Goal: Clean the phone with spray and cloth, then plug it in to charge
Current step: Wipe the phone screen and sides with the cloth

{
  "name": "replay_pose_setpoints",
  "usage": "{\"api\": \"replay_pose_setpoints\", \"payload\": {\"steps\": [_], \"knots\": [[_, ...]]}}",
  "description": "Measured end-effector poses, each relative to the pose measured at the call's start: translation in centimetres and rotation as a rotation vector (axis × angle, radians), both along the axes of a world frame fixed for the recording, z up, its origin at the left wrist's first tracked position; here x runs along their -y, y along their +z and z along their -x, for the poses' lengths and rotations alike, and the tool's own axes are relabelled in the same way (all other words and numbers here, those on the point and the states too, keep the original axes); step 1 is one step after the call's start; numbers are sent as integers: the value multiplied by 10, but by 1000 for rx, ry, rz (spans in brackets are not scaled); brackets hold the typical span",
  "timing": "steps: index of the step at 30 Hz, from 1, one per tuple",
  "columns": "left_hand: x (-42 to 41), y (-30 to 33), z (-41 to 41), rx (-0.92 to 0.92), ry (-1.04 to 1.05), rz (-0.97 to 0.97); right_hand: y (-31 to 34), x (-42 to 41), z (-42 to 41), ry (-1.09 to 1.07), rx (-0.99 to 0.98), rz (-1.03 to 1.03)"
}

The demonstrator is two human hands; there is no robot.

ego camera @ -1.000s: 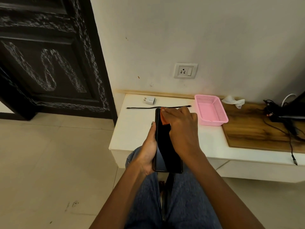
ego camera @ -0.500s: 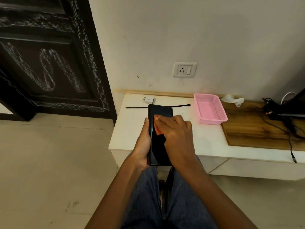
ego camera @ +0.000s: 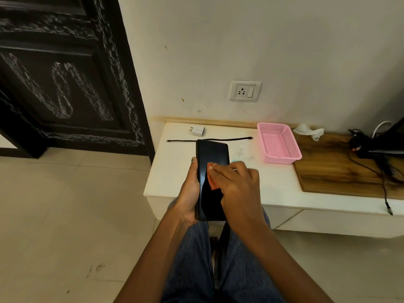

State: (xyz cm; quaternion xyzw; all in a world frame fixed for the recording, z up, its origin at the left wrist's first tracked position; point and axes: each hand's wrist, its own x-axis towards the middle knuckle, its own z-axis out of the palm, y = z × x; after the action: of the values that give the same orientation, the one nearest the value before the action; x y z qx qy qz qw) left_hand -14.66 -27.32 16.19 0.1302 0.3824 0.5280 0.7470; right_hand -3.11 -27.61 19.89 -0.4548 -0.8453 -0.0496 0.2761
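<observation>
A black phone is held screen up over the front edge of the white shelf. My left hand grips its left edge from below. Pressed flat on the screen's middle, my right hand holds a small orange cloth, mostly hidden under the fingers. A small clear spray bottle lies on the shelf just right of the phone, partly hidden. A black cable lies straight behind the phone, and a white charger adapter sits beyond it. The wall socket is above.
A pink plastic basket stands right of the phone. A crumpled white tissue lies on the wooden board. Black cables and a device crowd the far right. A dark carved door is at left.
The phone has turned from edge-on to screen up. My right hand with the cloth has slid from the phone's top down to its middle.
</observation>
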Motion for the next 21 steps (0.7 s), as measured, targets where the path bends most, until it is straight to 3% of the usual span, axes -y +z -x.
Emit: {"api": "replay_pose_setpoints", "payload": {"steps": [6,15,21], "knots": [[-2,6,-12,-65,30,-75,22,-37,5,-84,46,63],[1,0,8,-4,25,2,2,5,11,51,-17,-8],[0,5,-2,-74,29,-28,27,-24,9,-101,49,-20]]}}
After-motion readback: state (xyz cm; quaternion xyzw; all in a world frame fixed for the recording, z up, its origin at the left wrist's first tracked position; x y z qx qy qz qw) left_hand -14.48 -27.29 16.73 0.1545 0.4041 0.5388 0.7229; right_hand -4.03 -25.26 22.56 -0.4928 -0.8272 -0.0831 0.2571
